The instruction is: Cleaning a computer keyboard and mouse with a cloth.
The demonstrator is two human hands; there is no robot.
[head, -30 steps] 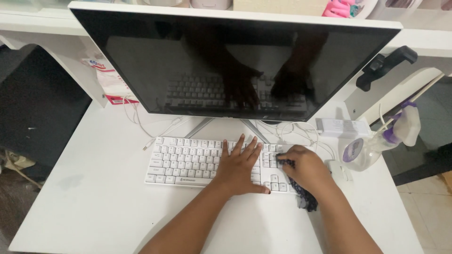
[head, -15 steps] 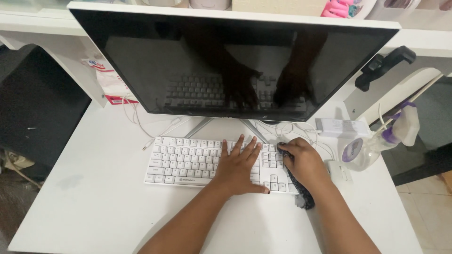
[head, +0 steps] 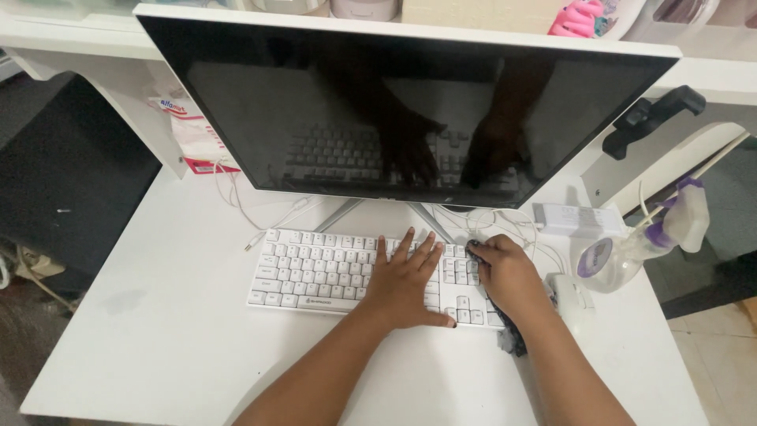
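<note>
I am sitting at a white desk (head: 158,347) under even light. A white shelf (head: 710,67) is running along behind it. Beige floor tiles (head: 721,363) are showing on my right, and something dark (head: 71,181) is standing on my left.

Under your right hand (head: 509,276) lies a dark, soft cloth (head: 511,335), limp and matt. Beneath your left hand (head: 404,280) the keyboard (head: 315,272) is white plastic with a faint sheen. Beyond your fingers the monitor (head: 378,110) is glossy black and mirrors both hands. The desk (head: 173,331) around your wrists is smooth matt white. Right of your right hand stands a clear plastic spray bottle (head: 623,256).
</note>
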